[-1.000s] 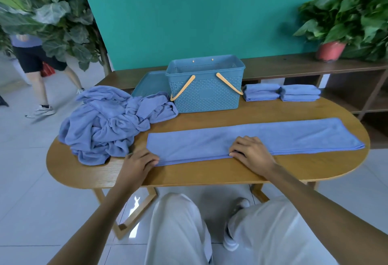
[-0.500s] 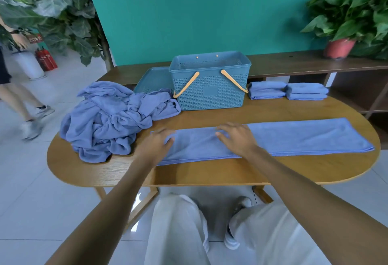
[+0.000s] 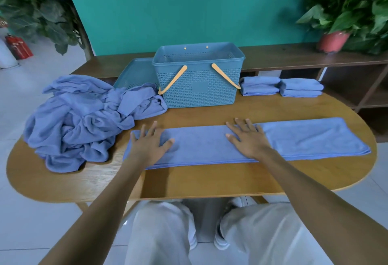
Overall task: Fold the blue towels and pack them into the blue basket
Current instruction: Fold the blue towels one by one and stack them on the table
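A long blue towel (image 3: 304, 138), folded into a narrow strip, lies across the oval wooden table (image 3: 199, 178). My left hand (image 3: 150, 146) presses flat on the strip's left end, fingers spread. My right hand (image 3: 247, 138) lies flat on its middle, fingers straight. The blue basket (image 3: 199, 84) with orange handles stands behind the strip and looks empty. A heap of crumpled blue towels (image 3: 84, 119) fills the table's left side. Two stacks of folded blue towels (image 3: 260, 85) (image 3: 301, 88) sit to the right of the basket.
The basket's blue lid (image 3: 136, 73) leans behind the heap, left of the basket. A low wooden shelf (image 3: 294, 56) runs along the teal wall with a potted plant (image 3: 346, 12) on it. Another leafy plant (image 3: 37, 6) stands at the far left.
Both hands moved from the strip's near edge up onto its top and opened flat. The person walking at the far left has left the view.
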